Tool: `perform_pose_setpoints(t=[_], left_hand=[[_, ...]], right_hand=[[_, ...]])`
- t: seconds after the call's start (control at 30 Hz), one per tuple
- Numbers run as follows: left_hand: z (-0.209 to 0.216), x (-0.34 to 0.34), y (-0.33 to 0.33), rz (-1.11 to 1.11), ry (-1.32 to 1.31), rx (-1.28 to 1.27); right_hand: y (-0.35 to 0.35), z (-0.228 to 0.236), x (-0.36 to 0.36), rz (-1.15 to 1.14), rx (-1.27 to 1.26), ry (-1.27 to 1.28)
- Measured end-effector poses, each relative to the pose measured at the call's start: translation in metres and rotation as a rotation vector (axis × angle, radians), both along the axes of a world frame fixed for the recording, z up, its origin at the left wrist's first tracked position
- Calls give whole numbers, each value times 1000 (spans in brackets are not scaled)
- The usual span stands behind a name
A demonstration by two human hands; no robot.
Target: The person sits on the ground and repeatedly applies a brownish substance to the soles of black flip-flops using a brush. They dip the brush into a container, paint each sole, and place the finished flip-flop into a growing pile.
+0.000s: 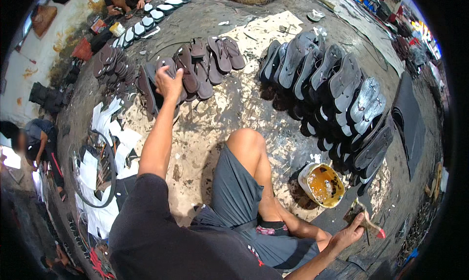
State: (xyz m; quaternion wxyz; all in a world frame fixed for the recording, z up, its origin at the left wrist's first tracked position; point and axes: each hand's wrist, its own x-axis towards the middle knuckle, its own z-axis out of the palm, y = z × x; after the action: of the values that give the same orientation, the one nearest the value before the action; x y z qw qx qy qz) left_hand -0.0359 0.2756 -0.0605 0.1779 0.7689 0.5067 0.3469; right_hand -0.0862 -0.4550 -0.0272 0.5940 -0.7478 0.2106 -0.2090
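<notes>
In the head view, take the round tub (306, 183) of amber liquid as your landmark. The flip-flop (166, 62) at your left hand (169, 86) lies beyond the tub and well to its left, at the near end of a row of dark brown flip-flops (202, 80). Your left fingers and thumb sit spread over its upper end; you cannot tell from here whether they have closed on it or only rest there.

Expect it to be light, with a sole that should bend a little yet hold its shape, and nothing fragile about it. Its face may turn tacky or slippery if any of that liquid is on it. Your best hold is probably by the side edges of the sole, thumb on one and fingers on the other, clear of the broad face; the straps would likely flex and let it swing.

Your right hand (348, 234), nearer you than the tub and to its right, has its fingers wrapped around a paintbrush (374, 227) with a red-tipped handle, bristles toward the tub. It should be light and stiff along the handle, so grip behind the bristles, where wetness is less likely. Beyond the tub stand stacked black flip-flops (342, 82).
</notes>
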Motion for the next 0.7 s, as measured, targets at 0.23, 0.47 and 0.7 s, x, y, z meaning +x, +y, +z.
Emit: perform_pose_setpoints(t=[0.23,0.47,0.7], left_hand=[[-57,-73,136,-14,360,247],[0,-76,-101,-876,-375,-286],[43,-110,-234,-1215,158,-48]], right_hand=[[52,18,53,230,-71,76],[45,-61,60,521,-771,268],[35,-12,56,405,-70,-156]])
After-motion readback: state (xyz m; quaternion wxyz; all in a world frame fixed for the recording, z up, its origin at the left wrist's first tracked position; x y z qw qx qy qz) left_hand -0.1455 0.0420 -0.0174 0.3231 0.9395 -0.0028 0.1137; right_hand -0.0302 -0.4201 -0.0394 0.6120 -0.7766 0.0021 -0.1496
